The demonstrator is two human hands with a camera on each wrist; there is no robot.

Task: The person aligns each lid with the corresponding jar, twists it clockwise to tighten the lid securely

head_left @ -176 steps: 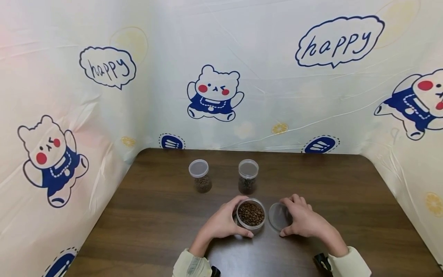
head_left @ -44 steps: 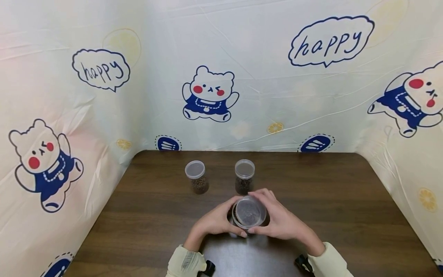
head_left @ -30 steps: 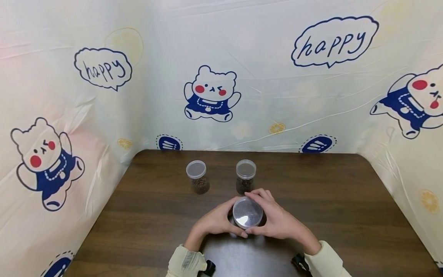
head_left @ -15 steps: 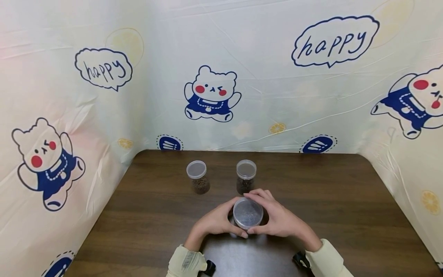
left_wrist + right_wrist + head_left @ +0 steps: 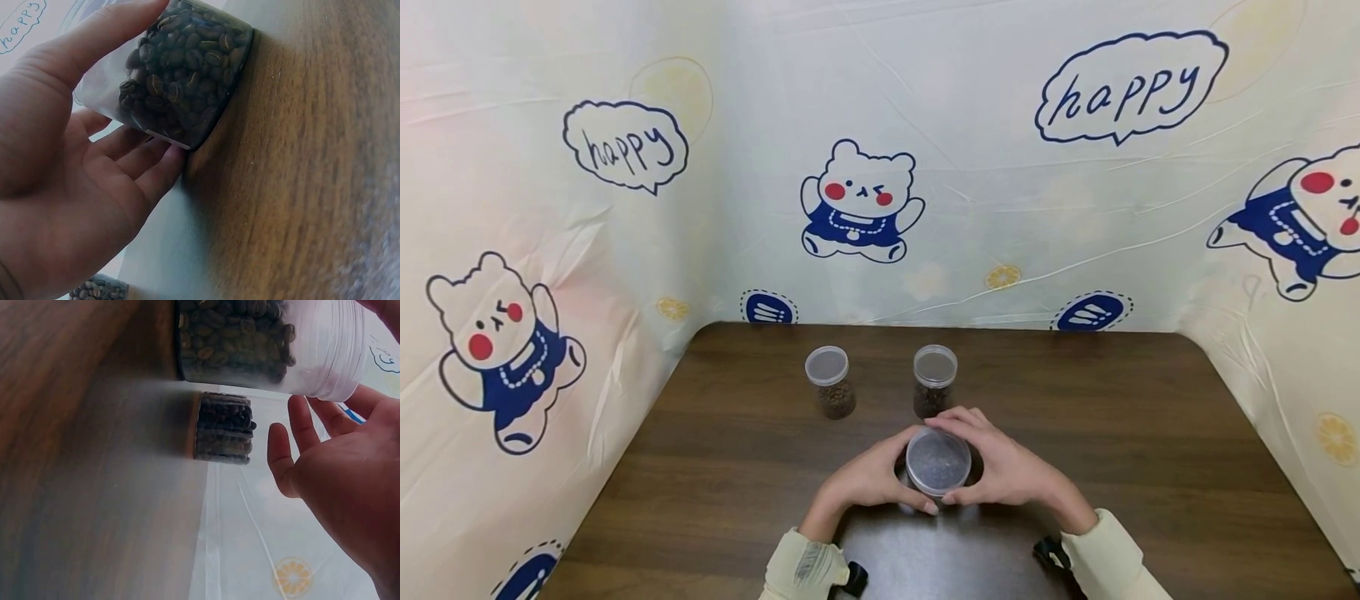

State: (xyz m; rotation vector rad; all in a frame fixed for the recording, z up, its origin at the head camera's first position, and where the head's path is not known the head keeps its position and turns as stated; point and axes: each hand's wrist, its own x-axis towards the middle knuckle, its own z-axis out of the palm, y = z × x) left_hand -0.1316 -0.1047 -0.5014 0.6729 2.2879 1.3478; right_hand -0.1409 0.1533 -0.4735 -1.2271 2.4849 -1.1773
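Note:
A clear plastic jar of brown coffee beans (image 5: 187, 69) stands upright on the table near its front. Its translucent round lid (image 5: 937, 461) sits on the mouth. My left hand (image 5: 874, 477) grips the jar's body from the left, thumb on the near side and fingers behind, as the left wrist view shows. From the right, my right hand (image 5: 1006, 467) holds the lid's rim between thumb and fingers up at the top of the jar (image 5: 237, 337). In the right wrist view the little finger sticks out, away from the jar wall. Both thumbs nearly meet in front.
Behind stand two more lidded jars of beans, one at the back left (image 5: 832, 383) and one directly beyond my hands (image 5: 934, 382). The brown wooden table (image 5: 1150, 433) ends at a printed cloth backdrop (image 5: 985, 192) that rises behind it and on both sides.
Earlier the lid lay on the table under my right hand and the jar was open. The right hand has since brought it onto the jar; over the last second the hands have barely shifted.

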